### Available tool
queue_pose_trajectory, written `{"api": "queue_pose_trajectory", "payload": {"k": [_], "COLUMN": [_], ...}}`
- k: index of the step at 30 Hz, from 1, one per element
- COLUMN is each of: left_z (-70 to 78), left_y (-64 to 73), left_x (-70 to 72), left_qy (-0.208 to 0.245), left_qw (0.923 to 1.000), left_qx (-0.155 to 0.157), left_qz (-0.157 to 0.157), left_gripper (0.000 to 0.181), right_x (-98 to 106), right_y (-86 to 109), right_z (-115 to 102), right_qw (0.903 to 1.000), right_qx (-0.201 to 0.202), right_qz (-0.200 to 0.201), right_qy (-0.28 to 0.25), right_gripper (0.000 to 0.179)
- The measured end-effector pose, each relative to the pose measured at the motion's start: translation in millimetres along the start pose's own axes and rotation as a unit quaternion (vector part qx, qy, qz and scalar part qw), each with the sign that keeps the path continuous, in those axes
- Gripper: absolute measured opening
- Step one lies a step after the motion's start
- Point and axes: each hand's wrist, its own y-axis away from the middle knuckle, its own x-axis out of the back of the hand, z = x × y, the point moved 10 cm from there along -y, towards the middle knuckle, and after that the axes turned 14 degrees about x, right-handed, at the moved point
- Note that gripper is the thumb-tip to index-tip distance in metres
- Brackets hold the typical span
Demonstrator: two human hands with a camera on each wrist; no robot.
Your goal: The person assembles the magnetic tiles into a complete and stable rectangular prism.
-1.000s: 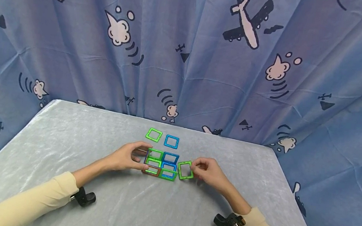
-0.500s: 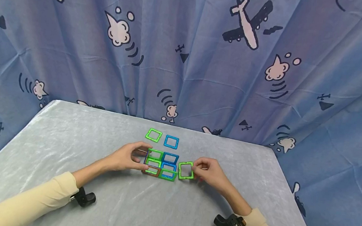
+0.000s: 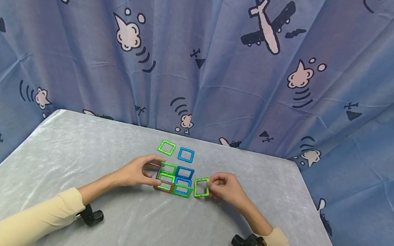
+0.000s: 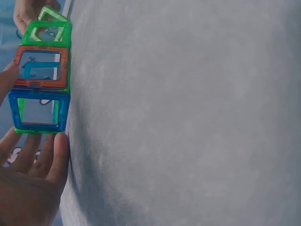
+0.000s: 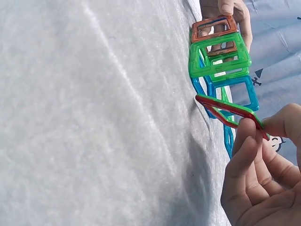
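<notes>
A low box of square magnetic tiles point(image 3: 182, 191) in green, blue and orange-red stands on the table. My left hand point(image 3: 139, 171) holds its left end, thumb at the orange-red front tile point(image 4: 43, 67) and fingers at the far side. At the box's right end, my right hand point(image 3: 227, 188) pinches a green magnetic tile point(image 3: 195, 188) by its right edge, tilted and slightly apart from the box. In the right wrist view, a red layer point(image 5: 221, 116) shows against that green tile; whether it is a second tile I cannot tell.
A loose green tile point(image 3: 166, 147) and a loose blue tile point(image 3: 186, 155) lie behind the box. Pale grey cloth point(image 3: 133, 229) covers the table. A blue patterned curtain point(image 3: 168, 55) hangs along its back edge.
The tile in my right hand has turned more upright and shifted very slightly. My left hand and the box stay in place.
</notes>
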Motion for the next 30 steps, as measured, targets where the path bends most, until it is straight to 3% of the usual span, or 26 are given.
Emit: {"api": "queue_pose_trajectory", "payload": {"k": [19, 30], "left_z": [0.5, -1.3], "left_y": [0.8, -1.3], "left_x": [1.0, 1.2], "left_qy": [-0.002, 0.000], "left_qw": [1.0000, 1.0000], "left_qx": [-0.003, -0.001], "left_qz": [0.000, 0.002], "left_gripper": [0.068, 0.068], "right_x": [-8.9, -13.4], "right_y": [-8.6, -9.8], "right_z": [2.3, 6.2], "right_qw": [0.9993, 0.9969], "right_qx": [-0.037, -0.063], "right_qz": [0.008, 0.010], "right_qy": [-0.001, -0.046], "right_gripper": [0.010, 0.024]}}
